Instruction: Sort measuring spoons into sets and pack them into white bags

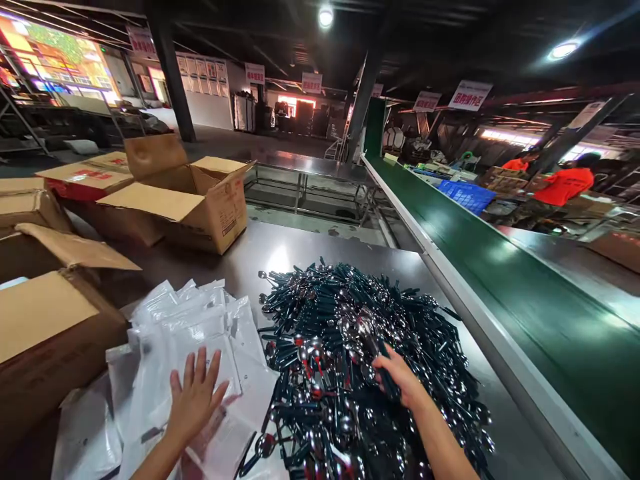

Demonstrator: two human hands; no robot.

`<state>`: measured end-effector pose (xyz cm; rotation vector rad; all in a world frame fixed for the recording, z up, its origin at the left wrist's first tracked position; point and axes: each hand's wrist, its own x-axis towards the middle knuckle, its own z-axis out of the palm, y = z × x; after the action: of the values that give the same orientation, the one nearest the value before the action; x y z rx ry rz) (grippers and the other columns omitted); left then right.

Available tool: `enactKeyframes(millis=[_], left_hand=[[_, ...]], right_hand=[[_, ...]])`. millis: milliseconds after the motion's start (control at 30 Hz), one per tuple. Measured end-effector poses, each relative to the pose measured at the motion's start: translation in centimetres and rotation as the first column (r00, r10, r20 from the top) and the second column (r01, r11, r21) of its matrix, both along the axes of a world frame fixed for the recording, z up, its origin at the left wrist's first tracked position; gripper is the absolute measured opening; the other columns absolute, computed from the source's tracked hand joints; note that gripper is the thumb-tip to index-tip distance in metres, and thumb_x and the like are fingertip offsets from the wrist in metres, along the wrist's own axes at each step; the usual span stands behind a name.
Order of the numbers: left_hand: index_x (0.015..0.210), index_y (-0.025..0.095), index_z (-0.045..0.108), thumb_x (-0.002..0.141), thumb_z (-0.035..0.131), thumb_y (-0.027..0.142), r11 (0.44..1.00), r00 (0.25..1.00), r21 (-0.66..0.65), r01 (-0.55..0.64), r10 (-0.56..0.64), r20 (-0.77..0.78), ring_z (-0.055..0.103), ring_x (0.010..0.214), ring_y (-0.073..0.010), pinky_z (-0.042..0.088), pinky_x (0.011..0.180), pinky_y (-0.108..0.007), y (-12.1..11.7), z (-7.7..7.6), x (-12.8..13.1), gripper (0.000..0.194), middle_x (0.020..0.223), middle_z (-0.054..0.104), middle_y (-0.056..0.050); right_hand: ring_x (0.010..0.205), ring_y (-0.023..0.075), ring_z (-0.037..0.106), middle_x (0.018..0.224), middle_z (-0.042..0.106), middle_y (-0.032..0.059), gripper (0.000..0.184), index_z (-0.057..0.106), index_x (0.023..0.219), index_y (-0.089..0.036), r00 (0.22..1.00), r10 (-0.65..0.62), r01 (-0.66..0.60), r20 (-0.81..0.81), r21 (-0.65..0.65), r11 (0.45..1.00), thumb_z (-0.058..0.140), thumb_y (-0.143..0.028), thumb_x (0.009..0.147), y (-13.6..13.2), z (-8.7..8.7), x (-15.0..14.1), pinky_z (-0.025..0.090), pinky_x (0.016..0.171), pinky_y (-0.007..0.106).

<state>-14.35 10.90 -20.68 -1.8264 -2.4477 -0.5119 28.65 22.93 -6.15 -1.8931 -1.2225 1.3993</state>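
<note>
A big heap of metal spoons point(320, 307) with dark green handles covers the middle of the steel table. Over its near right part, my right hand point(403, 380) is closed around the dark handles of a small bunch of spoons point(367, 330), their shiny bowls pointing away from me. How many it holds is hard to make out. My left hand point(195, 400), fingers spread, rests on or just over a pile of white plastic bags point(185, 333) left of the heap. A single spoon point(263, 445) lies at the heap's near left edge, partly over the bags.
Open cardboard boxes point(227, 213) stand along the left and back left of the steel table point(290, 247). A green conveyor belt point(500, 287) with a metal rail runs along the right. Beyond it are a blue crate point(465, 195) and people in orange shirts point(565, 187).
</note>
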Motion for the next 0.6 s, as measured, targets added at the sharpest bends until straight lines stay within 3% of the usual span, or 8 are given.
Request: enactKeyframes(millis=[100,167,200,267,300,367,467,600], left_hand=[[0.134,0.009,0.054,0.088,0.038,0.04,1.0,0.976,0.011,-0.024,0.021,0.216,0.01,0.148,-0.0413,0.004,0.112,-0.071,-0.1,4.6,2.3,0.058,0.158,0.026,-0.024],[0.131,0.008,0.056,0.079,0.054,0.043,0.993,0.879,0.109,0.046,-0.092,0.469,0.007,0.149,-0.0384,0.002,0.117,-0.061,-0.4,8.4,5.2,0.063,0.159,0.024,-0.024],[0.129,0.012,0.057,0.075,0.06,0.046,0.985,0.738,0.147,0.088,-0.164,0.655,0.012,0.149,-0.0358,0.006,0.119,-0.055,-0.6,10.3,6.9,0.064,0.159,0.025,-0.021],[0.137,0.021,0.048,0.074,0.065,0.051,0.964,0.153,0.139,0.226,-0.176,0.972,0.035,0.141,-0.0319,0.026,0.117,-0.047,-0.9,13.1,10.1,0.071,0.16,0.027,-0.014],[0.138,0.022,0.045,0.08,0.055,0.06,0.957,0.048,0.104,0.272,-0.122,0.991,0.053,0.128,-0.0329,0.042,0.106,-0.05,-1.0,14.1,11.5,0.071,0.151,0.042,-0.017],[0.129,0.015,0.054,0.084,0.045,0.062,0.927,-0.202,-0.019,0.374,0.101,0.974,0.067,0.105,-0.031,0.053,0.089,-0.046,-1.4,14.9,13.3,0.066,0.129,0.062,-0.02],[0.104,0.009,0.068,0.081,0.053,0.061,0.894,-0.317,-0.178,0.412,0.324,0.892,0.07,0.087,-0.0249,0.054,0.08,-0.036,-2.5,14.4,14.0,0.059,0.104,0.073,-0.019],[0.094,0.012,0.072,0.074,0.064,0.063,0.894,-0.177,-0.238,0.379,0.323,0.93,0.067,0.068,-0.0168,0.051,0.062,-0.025,-4.6,13.4,13.8,0.055,0.085,0.075,-0.009]], right_hand=[[0.046,0.0091,0.045,0.066,0.05,-0.0065,0.047,0.048,0.105,-0.024,0.966,0.014,-0.031,-0.257,-0.061,0.998,0.056,-0.034,0.061,-6.7,-0.1,-1.8,0.032,0.041,0.02],[0.042,0.0072,0.04,0.064,0.05,-0.0078,0.054,0.048,0.111,-0.026,0.849,0.002,-0.093,-0.529,-0.145,0.985,0.06,-0.031,0.059,-11.0,-0.8,-3.6,0.027,0.038,0.018],[0.041,0.0067,0.04,0.063,0.051,-0.0077,0.055,0.049,0.112,-0.027,0.757,-0.001,-0.163,-0.653,-0.19,0.968,0.061,-0.028,0.058,-12.9,-1.1,-4.6,0.026,0.037,0.017],[0.042,0.0075,0.045,0.063,0.056,-0.0057,0.059,0.051,0.117,-0.027,0.576,-0.002,-0.339,-0.818,-0.241,0.909,0.061,-0.023,0.058,-16.0,-1.7,-6.6,0.029,0.039,0.017],[0.043,0.0086,0.048,0.064,0.059,-0.0039,0.061,0.051,0.12,-0.026,0.526,0.008,-0.416,-0.851,-0.249,0.875,0.06,-0.022,0.059,-17.2,-1.8,-7.4,0.032,0.04,0.017],[0.046,0.0108,0.054,0.069,0.065,0.0,0.067,0.049,0.127,-0.025,0.479,0.008,-0.486,-0.878,-0.258,0.835,0.059,-0.021,0.061,-19.1,-1.8,-8.8,0.036,0.043,0.019],[0.053,0.0123,0.059,0.087,0.069,0.0049,0.067,0.05,0.13,-0.024,0.497,-0.083,-0.37,-0.864,-0.297,0.88,0.063,-0.024,0.065,-20.8,-1.7,-9.5,0.037,0.041,0.019],[0.059,0.0147,0.063,0.08,0.069,0.0036,0.057,0.053,0.125,-0.022,0.608,-0.171,-0.232,-0.776,-0.379,0.896,0.067,-0.036,0.072,-21.7,-1.8,-8.9,0.038,0.04,0.018]])
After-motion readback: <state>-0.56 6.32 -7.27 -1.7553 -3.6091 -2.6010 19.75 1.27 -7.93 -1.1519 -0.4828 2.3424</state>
